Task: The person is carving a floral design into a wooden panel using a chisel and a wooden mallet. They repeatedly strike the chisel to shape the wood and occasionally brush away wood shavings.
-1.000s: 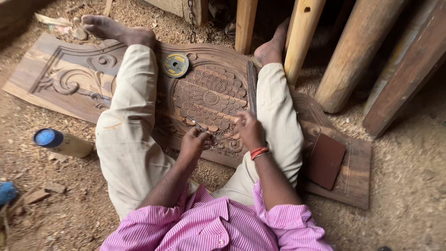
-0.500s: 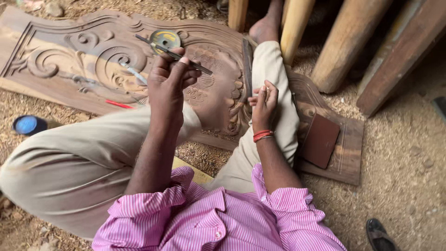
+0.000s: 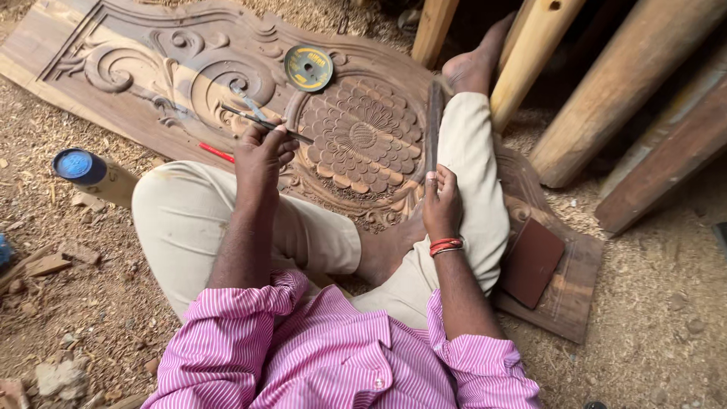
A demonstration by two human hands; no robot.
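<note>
The left hand is closed in a grip on a thin dark chisel, held raised just above the left knee, with the tool's shaft pointing across the scroll carving toward the upper left. The right hand rests on the right leg, its fingers closed around the lower end of a long dark wooden stick that stands roughly upright against the edge of the central rosette. Both tools are apart from the wood surface at their working ends, as far as the view shows. The carved wooden panel lies flat on the sawdust-covered floor beneath the seated person's legs. The step in hand appears to be a change of tool or position between cuts, not a cut in progress. The next move calls for setting the chisel tip into a carved groove and aligning the stick above it. A round yellow-and-dark disc lies on the panel above the rosette; a red pencil lies by the left knee; a blue-capped bottle sits on the floor to the left.
</note>
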